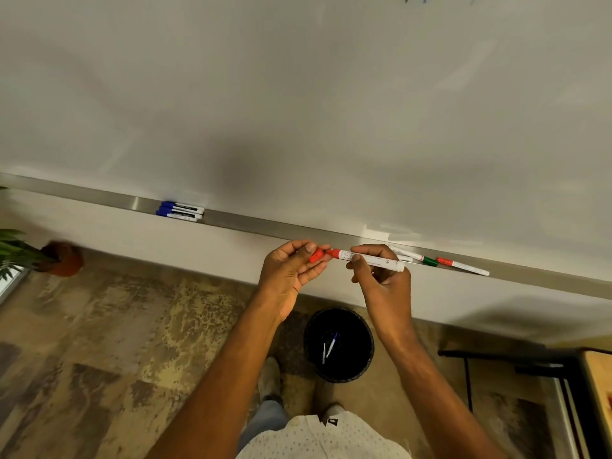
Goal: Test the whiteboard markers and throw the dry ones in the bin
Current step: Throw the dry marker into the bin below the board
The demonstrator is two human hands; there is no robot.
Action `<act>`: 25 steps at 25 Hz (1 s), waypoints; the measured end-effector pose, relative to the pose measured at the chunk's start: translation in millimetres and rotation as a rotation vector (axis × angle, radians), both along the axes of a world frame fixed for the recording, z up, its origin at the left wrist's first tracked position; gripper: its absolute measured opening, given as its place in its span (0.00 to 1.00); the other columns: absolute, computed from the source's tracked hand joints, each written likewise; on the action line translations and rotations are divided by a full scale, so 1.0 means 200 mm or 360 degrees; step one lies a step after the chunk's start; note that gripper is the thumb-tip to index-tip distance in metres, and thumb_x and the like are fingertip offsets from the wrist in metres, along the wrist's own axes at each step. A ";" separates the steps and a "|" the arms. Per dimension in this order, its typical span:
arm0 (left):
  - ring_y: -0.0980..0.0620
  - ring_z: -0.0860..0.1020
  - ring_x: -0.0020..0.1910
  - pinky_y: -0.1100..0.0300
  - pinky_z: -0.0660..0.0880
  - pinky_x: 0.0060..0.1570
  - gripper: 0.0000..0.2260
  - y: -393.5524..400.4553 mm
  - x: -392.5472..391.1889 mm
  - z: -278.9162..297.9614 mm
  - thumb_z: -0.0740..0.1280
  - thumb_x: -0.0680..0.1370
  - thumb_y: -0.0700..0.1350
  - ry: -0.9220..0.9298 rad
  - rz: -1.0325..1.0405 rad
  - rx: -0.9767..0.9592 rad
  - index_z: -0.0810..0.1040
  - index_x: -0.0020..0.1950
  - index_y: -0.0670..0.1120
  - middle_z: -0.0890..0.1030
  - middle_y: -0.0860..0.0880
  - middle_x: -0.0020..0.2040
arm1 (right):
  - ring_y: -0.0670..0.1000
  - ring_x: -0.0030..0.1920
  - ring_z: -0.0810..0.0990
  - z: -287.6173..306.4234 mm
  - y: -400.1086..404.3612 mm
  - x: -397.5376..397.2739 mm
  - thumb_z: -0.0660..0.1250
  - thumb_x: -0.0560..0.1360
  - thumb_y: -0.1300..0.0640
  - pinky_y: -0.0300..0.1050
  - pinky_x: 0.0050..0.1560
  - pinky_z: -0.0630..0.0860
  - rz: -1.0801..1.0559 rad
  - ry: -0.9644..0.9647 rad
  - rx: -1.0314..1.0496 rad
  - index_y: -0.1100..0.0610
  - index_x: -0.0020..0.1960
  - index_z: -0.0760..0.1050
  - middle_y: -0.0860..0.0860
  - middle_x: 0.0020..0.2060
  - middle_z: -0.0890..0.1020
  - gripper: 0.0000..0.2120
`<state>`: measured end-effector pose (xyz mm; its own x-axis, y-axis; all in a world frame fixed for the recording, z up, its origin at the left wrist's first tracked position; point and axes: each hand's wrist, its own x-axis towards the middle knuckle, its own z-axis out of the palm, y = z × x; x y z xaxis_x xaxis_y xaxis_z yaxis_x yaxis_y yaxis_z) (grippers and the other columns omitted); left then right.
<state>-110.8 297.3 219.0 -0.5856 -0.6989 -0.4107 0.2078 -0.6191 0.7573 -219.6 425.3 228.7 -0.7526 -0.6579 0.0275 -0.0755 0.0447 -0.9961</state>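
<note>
My right hand grips a white marker with a red end, held level just below the whiteboard's metal tray. My left hand pinches its red cap, which sits just off the marker's tip. Three blue-capped markers lie together on the tray at the left. At the right of the tray lie a green-banded marker and a red-capped marker. A black bin stands on the floor below my hands, with two markers inside.
The whiteboard fills the upper view, with faint blue strokes at its top right edge. A potted plant stands at the left on the patterned floor. A dark chair and a table edge are at the lower right.
</note>
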 end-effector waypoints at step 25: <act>0.46 0.86 0.48 0.56 0.83 0.46 0.06 -0.24 0.15 -0.16 0.69 0.79 0.41 0.0076 0.0428 0.0370 0.79 0.54 0.40 0.85 0.40 0.50 | 0.52 0.50 0.87 -0.18 -0.29 0.17 0.72 0.79 0.64 0.42 0.52 0.83 0.0511 -0.0272 0.0105 0.59 0.66 0.82 0.49 0.56 0.88 0.15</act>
